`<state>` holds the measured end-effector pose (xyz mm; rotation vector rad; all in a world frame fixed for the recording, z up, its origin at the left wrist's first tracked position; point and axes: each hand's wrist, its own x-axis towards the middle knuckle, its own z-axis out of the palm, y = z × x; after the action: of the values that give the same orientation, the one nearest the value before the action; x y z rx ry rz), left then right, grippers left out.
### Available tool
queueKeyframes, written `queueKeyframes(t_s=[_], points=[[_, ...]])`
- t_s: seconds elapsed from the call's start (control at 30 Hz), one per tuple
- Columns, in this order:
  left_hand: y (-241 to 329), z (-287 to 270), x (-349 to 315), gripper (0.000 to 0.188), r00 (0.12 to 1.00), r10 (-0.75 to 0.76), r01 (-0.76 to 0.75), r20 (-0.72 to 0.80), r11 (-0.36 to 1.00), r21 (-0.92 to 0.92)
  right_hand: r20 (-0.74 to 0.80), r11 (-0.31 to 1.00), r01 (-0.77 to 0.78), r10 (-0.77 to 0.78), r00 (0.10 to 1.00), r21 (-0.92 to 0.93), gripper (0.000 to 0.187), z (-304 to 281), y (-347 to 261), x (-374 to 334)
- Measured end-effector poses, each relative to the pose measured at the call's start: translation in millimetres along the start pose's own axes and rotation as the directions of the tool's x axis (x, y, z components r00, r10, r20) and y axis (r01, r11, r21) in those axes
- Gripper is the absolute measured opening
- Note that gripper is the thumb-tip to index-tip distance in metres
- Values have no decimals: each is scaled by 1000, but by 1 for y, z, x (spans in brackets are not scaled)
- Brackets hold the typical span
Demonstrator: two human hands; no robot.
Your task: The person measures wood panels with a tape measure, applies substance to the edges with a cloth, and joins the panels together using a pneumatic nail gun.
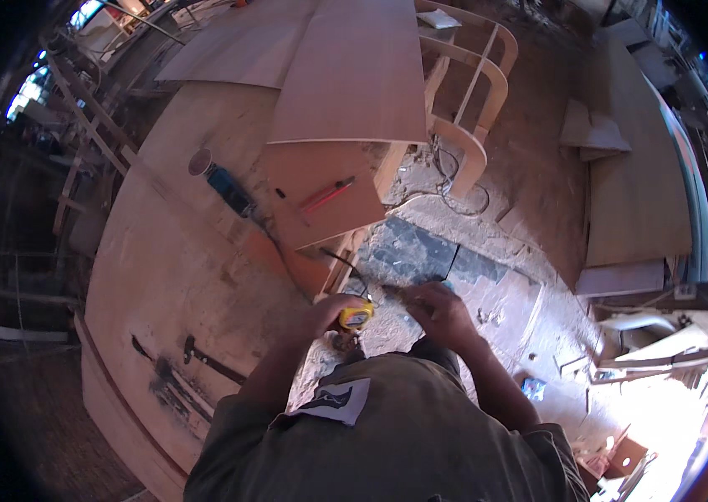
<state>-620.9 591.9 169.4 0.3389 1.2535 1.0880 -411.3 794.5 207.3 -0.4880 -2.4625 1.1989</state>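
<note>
My left hand is closed around a yellow tape measure, held in front of my body at the worktable's edge. A short way to the right, my right hand is closed with its fingers drawn together. Something thin and dark shows at its fingertips, too small to name. Beyond the left hand, a red pencil-like stick lies on a reddish-brown board. A blue angle grinder with a round disc rests on the table left of that board.
The large wooden worktable fills the left side; a hammer and other dark tools lie near its front. Plywood sheets overlap its far end. A curved wooden frame stands beyond. Boards lean at right above the dusty floor.
</note>
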Motion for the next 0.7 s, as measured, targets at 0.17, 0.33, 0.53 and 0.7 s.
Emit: queueKeyframes(t_s=[0.17, 0.33, 0.53, 0.7], points=[[-3, 54, 88, 44, 959, -268, 284, 97, 862, -421, 121, 991, -135, 132, 984, 15, 25, -51, 67, 19], [-12, 86, 99, 43, 984, -179, 151, 17, 770, -620, 314, 868, -493, 455, 833, 51, 30, -91, 143, 52], [-33, 102, 69, 50, 962, -63, -157, -266, 670, -726, 381, 958, -220, 138, 914, 182, 50, -18, 181, 172], [-65, 108, 39, 47, 931, -69, -270, -358, 530, -804, 568, 716, -672, 478, 670, 191, 69, 69, 165, 239]])
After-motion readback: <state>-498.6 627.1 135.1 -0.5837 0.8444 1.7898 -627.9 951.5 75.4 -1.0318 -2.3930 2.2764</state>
